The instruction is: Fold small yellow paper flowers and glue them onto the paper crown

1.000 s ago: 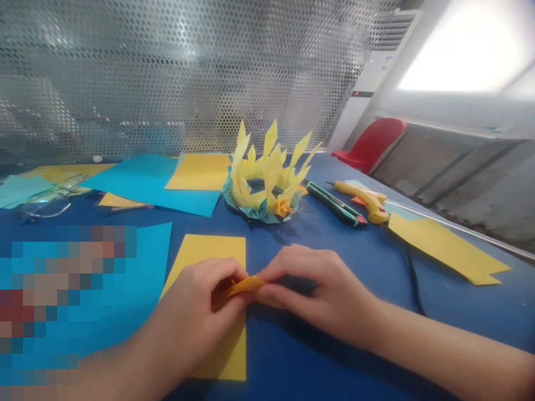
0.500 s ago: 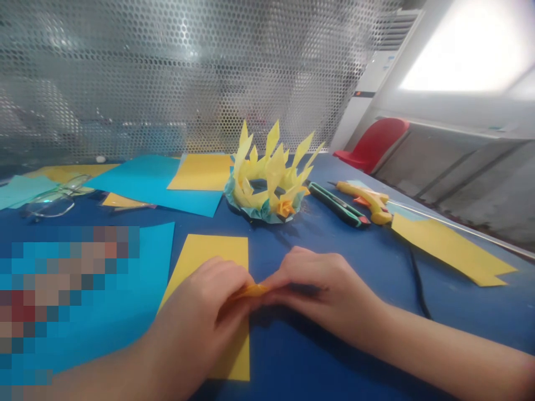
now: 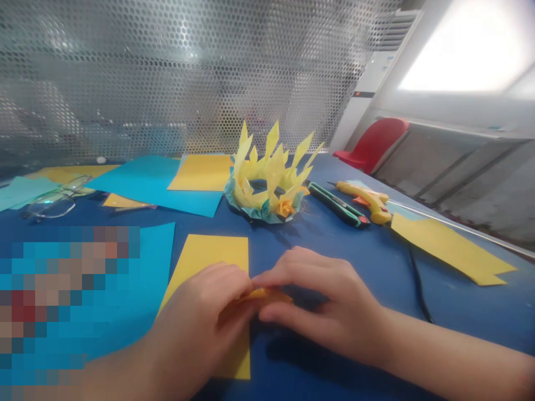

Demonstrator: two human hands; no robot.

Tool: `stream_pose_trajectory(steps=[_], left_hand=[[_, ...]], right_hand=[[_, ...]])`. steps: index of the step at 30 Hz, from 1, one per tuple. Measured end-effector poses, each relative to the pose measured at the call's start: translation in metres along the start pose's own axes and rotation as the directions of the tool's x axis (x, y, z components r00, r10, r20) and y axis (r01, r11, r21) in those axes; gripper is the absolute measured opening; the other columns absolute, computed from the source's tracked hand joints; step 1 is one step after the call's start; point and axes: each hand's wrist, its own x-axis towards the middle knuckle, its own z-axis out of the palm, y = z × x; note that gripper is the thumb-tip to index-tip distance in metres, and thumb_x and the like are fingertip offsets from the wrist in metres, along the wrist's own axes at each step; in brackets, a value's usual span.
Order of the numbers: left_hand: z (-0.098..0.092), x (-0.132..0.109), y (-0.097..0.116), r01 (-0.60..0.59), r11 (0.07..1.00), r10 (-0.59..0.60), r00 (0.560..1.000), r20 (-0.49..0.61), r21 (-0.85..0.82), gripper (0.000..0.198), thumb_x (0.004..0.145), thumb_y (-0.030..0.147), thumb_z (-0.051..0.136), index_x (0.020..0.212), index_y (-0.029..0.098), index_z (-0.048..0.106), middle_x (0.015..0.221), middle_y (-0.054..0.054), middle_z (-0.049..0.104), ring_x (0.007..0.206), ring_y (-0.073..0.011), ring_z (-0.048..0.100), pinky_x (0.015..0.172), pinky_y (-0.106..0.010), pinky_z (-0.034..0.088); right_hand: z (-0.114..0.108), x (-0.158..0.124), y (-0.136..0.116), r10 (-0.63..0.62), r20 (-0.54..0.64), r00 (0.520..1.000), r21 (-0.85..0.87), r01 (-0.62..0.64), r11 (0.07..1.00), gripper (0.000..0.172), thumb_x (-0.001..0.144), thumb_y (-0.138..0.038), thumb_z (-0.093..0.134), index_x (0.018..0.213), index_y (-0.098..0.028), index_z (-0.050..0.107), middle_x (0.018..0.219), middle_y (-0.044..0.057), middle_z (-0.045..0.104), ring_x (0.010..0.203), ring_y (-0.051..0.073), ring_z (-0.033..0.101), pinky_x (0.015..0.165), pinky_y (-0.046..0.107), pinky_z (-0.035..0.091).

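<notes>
In the head view, my left hand (image 3: 213, 306) pinches a small folded orange-yellow paper (image 3: 271, 295) between thumb and fingers; much of the paper is hidden inside that hand. My right hand (image 3: 317, 301) holds it loosely from the other side, forefinger above and thumb below, and the paper's pointed end shows between them. Beneath my left hand lies a yellow paper strip (image 3: 225, 250) on the blue table. Beyond my hands stands a pale yellow paper crown (image 3: 273, 172) with tall points, a light-blue crinkled base and an orange paper flower (image 3: 285, 208) at its front.
To the right lie a green utility knife (image 3: 338, 203), a yellow glue gun (image 3: 368, 200) with a black cord, and yellow paper (image 3: 451, 248). Blue sheets (image 3: 146, 178), orange paper (image 3: 200, 172) and glasses (image 3: 52, 205) lie left. A metal mesh screen (image 3: 167, 72) stands behind.
My right thumb and forefinger have moved apart and shifted slightly, so more of the folded paper shows between them. My left hand keeps its grip almost in place.
</notes>
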Motion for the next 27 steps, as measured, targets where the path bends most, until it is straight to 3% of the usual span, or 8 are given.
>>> stream_pose_trajectory(steps=[3, 8, 13, 16, 21, 24, 27], left_hand=[[0.003, -0.002, 0.000, -0.076, 0.995, 0.077, 0.997, -0.021, 0.058, 0.031, 0.094, 0.028, 0.051, 0.064, 0.020, 0.053, 0.057, 0.005, 0.050, 0.050, -0.0104, 0.045, 0.047, -0.022, 0.032], [0.006, -0.002, -0.002, -0.167, 0.985, 0.165, 0.986, 0.034, 0.053, 0.032, 0.098, 0.030, 0.044, 0.071, 0.019, 0.059, 0.063, 0.001, 0.061, 0.058, -0.0125, 0.056, 0.054, -0.023, 0.039], [0.003, -0.004, -0.001, -0.265, 0.964, 0.266, 0.964, 0.012, -0.032, 0.026, 0.098, 0.023, 0.043, 0.076, 0.021, 0.057, 0.064, 0.003, 0.066, 0.055, -0.0098, 0.061, 0.053, -0.018, 0.041], [0.000, -0.008, 0.000, -0.192, 0.979, 0.191, 0.981, -0.014, -0.072, 0.022, 0.095, 0.021, 0.045, 0.078, 0.022, 0.059, 0.066, 0.005, 0.069, 0.056, -0.0093, 0.064, 0.052, -0.016, 0.042], [-0.002, -0.006, 0.000, 0.038, 0.987, -0.028, 0.997, 0.067, -0.154, 0.019, 0.092, 0.023, 0.051, 0.075, 0.023, 0.061, 0.061, 0.008, 0.064, 0.052, -0.0075, 0.058, 0.050, -0.015, 0.040], [0.001, -0.003, -0.001, 0.101, 0.990, -0.089, 0.989, 0.119, -0.097, 0.023, 0.093, 0.028, 0.049, 0.073, 0.022, 0.059, 0.062, 0.005, 0.065, 0.053, -0.0104, 0.058, 0.049, -0.019, 0.039], [0.004, -0.003, -0.003, 0.050, 0.997, -0.044, 0.994, 0.100, -0.058, 0.022, 0.093, 0.025, 0.048, 0.074, 0.022, 0.059, 0.065, 0.005, 0.068, 0.054, -0.0107, 0.061, 0.048, -0.020, 0.037]], right_hand=[[0.001, -0.001, -0.006, -0.016, -0.021, 1.000, 0.015, 0.016, 1.000, 0.002, 0.085, -0.017, 0.068, 0.086, -0.016, 0.070, 0.075, 0.002, 0.073, 0.069, 0.012, 0.064, 0.069, 0.021, 0.050], [0.000, -0.003, -0.012, -0.097, -0.039, 0.995, -0.126, 0.092, 0.988, 0.010, 0.090, -0.013, 0.057, 0.084, -0.020, 0.058, 0.069, -0.001, 0.069, 0.060, 0.011, 0.058, 0.061, 0.022, 0.045], [0.000, -0.006, -0.014, -0.188, -0.034, 0.982, -0.165, 0.180, 0.970, 0.012, 0.099, -0.023, 0.045, 0.090, -0.021, 0.050, 0.067, -0.002, 0.068, 0.054, 0.010, 0.055, 0.057, 0.023, 0.042], [0.001, -0.007, -0.013, -0.173, 0.003, 0.985, -0.191, 0.171, 0.967, 0.012, 0.097, -0.026, 0.048, 0.090, -0.018, 0.054, 0.066, 0.000, 0.067, 0.054, 0.011, 0.055, 0.059, 0.026, 0.042], [0.004, -0.008, -0.009, -0.005, -0.043, 0.999, -0.122, -0.001, 0.993, 0.022, 0.089, -0.004, 0.046, 0.083, -0.017, 0.063, 0.063, -0.002, 0.066, 0.055, 0.009, 0.053, 0.056, 0.018, 0.041], [0.003, -0.006, -0.007, 0.057, -0.047, 0.997, -0.076, -0.061, 0.995, 0.017, 0.091, -0.013, 0.054, 0.082, -0.018, 0.068, 0.062, -0.003, 0.066, 0.055, 0.007, 0.054, 0.055, 0.015, 0.042], [0.003, -0.004, -0.004, 0.057, -0.057, 0.997, -0.087, -0.062, 0.994, 0.012, 0.089, -0.027, 0.064, 0.086, -0.017, 0.070, 0.059, -0.004, 0.065, 0.052, 0.008, 0.053, 0.057, 0.018, 0.042]])
